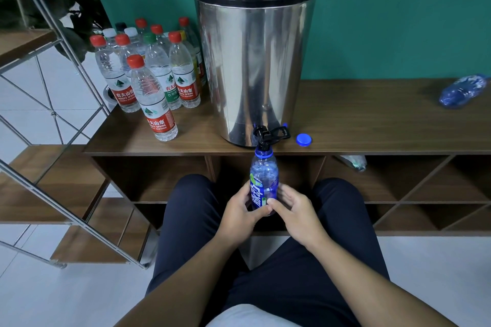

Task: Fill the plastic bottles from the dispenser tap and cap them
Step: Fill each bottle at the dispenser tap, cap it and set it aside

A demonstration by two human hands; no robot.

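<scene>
A blue plastic bottle [263, 178] stands upright with its open mouth directly under the black tap [263, 137] of the steel dispenser [252, 61]. My left hand [239, 210] grips the lower part of the bottle from the left. My right hand [295, 210] rests against it from the right, with the thumb on the label and the fingers spread. The bottle's blue cap [303, 139] lies on the wooden shelf top [372, 119], to the right of the tap.
Several capped clear bottles [148, 74] stand on the shelf left of the dispenser. A crumpled blue bottle [462, 91] lies at the far right of the shelf. Another bottle [353, 162] lies in a cubby below. A metal-framed stair [53, 119] rises at left.
</scene>
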